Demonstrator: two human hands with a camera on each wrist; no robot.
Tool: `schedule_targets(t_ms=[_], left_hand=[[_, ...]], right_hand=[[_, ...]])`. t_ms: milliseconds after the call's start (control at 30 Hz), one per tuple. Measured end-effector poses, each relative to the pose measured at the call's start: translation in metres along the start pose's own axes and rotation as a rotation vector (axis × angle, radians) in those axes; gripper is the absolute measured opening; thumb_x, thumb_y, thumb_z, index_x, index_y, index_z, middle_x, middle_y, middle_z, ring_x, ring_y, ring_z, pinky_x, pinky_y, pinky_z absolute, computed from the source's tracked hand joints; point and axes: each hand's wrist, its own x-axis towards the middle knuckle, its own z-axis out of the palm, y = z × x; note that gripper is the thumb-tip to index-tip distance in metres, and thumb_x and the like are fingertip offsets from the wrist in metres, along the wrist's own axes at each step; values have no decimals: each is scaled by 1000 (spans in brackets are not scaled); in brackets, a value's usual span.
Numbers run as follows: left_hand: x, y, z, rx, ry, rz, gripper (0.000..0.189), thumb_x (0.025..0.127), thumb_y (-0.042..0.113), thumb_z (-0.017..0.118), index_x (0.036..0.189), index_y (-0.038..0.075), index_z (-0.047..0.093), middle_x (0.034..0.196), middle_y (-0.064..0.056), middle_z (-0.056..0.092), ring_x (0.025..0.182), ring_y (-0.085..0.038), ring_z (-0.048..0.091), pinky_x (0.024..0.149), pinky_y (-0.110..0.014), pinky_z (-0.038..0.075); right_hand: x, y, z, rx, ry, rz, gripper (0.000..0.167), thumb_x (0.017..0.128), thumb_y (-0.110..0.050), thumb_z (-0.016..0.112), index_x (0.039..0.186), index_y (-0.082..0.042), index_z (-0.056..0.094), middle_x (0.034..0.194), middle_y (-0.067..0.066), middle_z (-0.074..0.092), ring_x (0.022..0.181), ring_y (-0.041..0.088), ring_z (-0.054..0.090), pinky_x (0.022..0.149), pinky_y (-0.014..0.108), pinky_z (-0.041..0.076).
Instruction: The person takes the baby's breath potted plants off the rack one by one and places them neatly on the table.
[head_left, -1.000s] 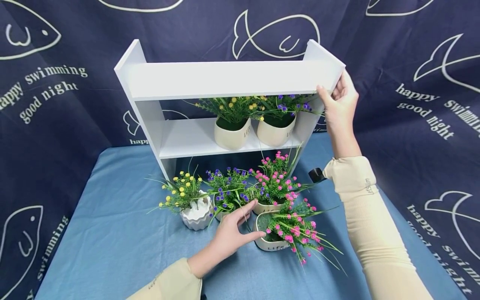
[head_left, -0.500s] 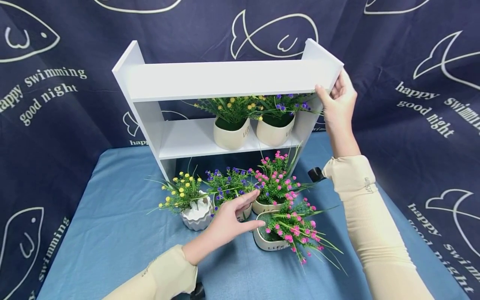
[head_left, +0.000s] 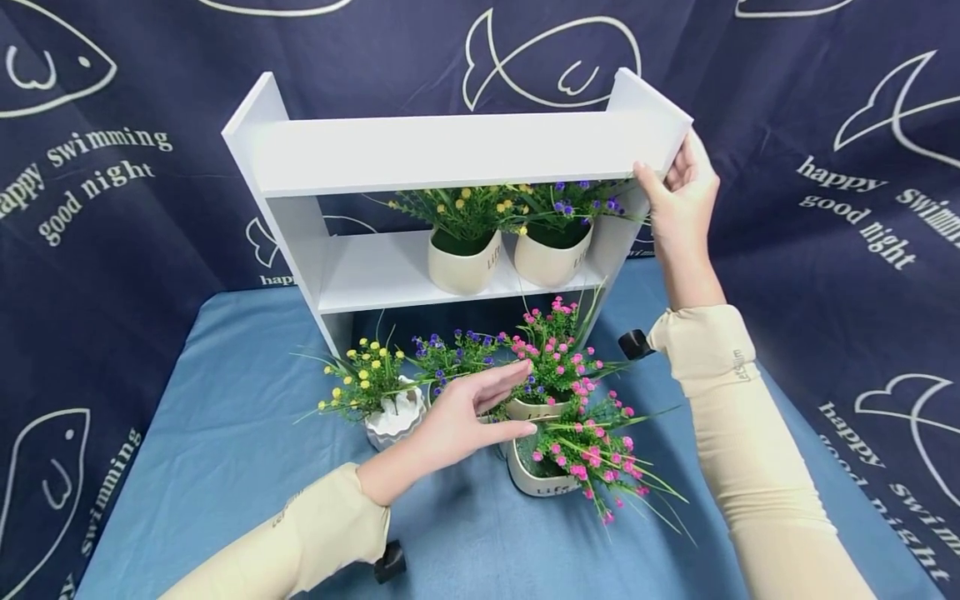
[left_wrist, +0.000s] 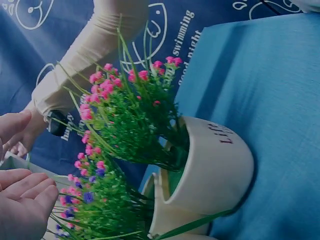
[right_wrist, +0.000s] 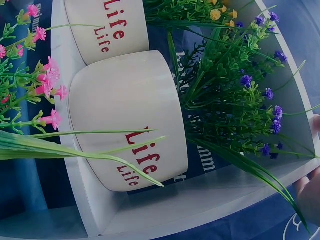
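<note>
A white two-tier shelf [head_left: 442, 154] stands at the back of the table. My right hand [head_left: 684, 196] grips its upper right side panel, thumb at the front edge and fingers curled behind. My left hand [head_left: 468, 417] hovers with extended fingers and thumb apart, holding nothing. Beside its thumb is a cream pot of pink flowers [left_wrist: 215, 165], marked "Life". Behind that one stands another pink-flowered pot [head_left: 534, 408]. A purple-flowered plant [head_left: 453, 357] is partly hidden by my left hand. Left of it, yellow flowers grow from a white ridged pot [head_left: 393, 417].
On the middle board sit a yellow-flowered pot [head_left: 463, 265] and a purple-flowered pot [right_wrist: 130, 120], close together toward the right. Blue cloth [head_left: 247, 467] covers the table. A dark curtain [head_left: 150, 250] with fish drawings hangs behind.
My left hand has lifted away from the front pink-flowered pot, its fingers rising toward the one behind. My right hand keeps its grip on the shelf.
</note>
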Motion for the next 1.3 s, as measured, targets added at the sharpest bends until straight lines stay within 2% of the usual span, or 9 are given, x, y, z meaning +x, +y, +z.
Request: schedule_targets(t_ms=[233, 333, 433, 567, 667, 767, 1000, 1133, 1300], left_hand=[[16, 20, -9, 11, 35, 21, 68, 85, 16, 74, 145, 10, 44, 147, -7, 49, 135, -19, 48, 108, -23, 39], [27, 29, -17, 11, 108, 44, 66, 84, 15, 74, 143, 9, 46, 145, -7, 52, 133, -18, 50, 107, -21, 40], [38, 34, -27, -16, 222, 47, 63, 84, 14, 74, 141, 8, 49, 144, -8, 53, 132, -17, 51, 104, -19, 41], [49, 34, -41, -28, 394, 72, 60, 85, 13, 73, 140, 6, 50, 144, -9, 53, 133, -17, 51, 104, -18, 41], [53, 30, -48, 26, 499, 94, 61, 86, 14, 72, 142, 6, 48, 146, -6, 51, 135, -16, 48, 108, -21, 39], [57, 26, -53, 84, 575, 98, 64, 87, 14, 72, 144, 6, 45, 149, -4, 48, 138, -14, 44, 110, -22, 37], [65, 19, -60, 138, 713, 86, 69, 86, 15, 73, 146, 6, 42, 152, -8, 42, 142, -19, 38, 114, -28, 34], [70, 17, -63, 195, 752, 60, 74, 85, 18, 74, 149, 7, 37, 155, -10, 38, 143, -22, 36, 115, -32, 33], [77, 16, -67, 254, 782, -6, 84, 84, 24, 75, 152, 7, 29, 158, -10, 32, 146, -25, 31, 118, -37, 28]], right_hand=[[0, 0, 0, 9, 3, 2, 67, 81, 15, 61, 143, -4, 44, 143, 14, 53, 127, 19, 55, 105, 26, 44], [0, 1, 0, 13, 2, 2, 68, 81, 15, 61, 144, -4, 44, 143, 15, 53, 127, 19, 54, 105, 26, 44], [1, 0, 0, 14, 3, 3, 68, 81, 15, 61, 143, -5, 44, 142, 14, 53, 127, 19, 55, 104, 26, 44], [1, 0, -1, 17, 7, 6, 67, 81, 15, 61, 143, -4, 45, 142, 15, 54, 125, 19, 56, 104, 26, 44], [1, 0, 0, 19, 9, 6, 67, 81, 15, 61, 143, -4, 45, 141, 15, 54, 124, 19, 56, 104, 26, 45], [0, 1, 0, 21, 9, 2, 66, 81, 15, 61, 142, -4, 46, 141, 16, 55, 124, 19, 57, 103, 26, 45], [-1, 2, 1, 20, 9, 9, 67, 81, 14, 61, 143, -5, 45, 141, 15, 54, 125, 20, 56, 103, 25, 45], [0, 2, 0, 30, 15, 13, 67, 81, 14, 63, 143, -5, 45, 142, 15, 54, 126, 20, 56, 104, 25, 45], [0, 1, 0, 40, 16, 15, 67, 81, 14, 64, 143, -5, 45, 142, 15, 54, 126, 20, 56, 103, 25, 45]])
